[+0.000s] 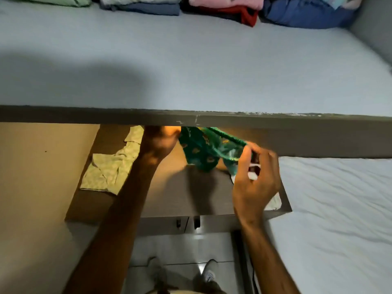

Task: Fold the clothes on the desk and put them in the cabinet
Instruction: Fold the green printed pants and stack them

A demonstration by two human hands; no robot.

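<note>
While both hands work just under the front edge of the upper shelf [191, 118], the green patterned garment [203, 151] hangs stretched between them above the worktop [169, 198], its elastic waistband running roughly left-to-right, slightly downhill toward the right. Left hand [158, 143] is at the waistband's left end, partly tucked behind the shelf edge and in shadow, so can't tell for sure how its fingers sit, tho the cloth seems to start right at it. Right hand [254, 166] pinches the other end, thumb and fingers [246, 153] closed narrow on the band, w/ blur around them. Legs of the garment dangle down toward the worktop, tips near or touching it; can't say which. Next move prob. turns on that axis: band is held level-ish between both hands, so laying it flat means lowering toward the viewer. A pale yellow-green cloth [110, 166] lies flat on the worktop's left, just beside the left forearm. Folded clothes [222, 6] sit at the shelf's back, well apart.
</note>
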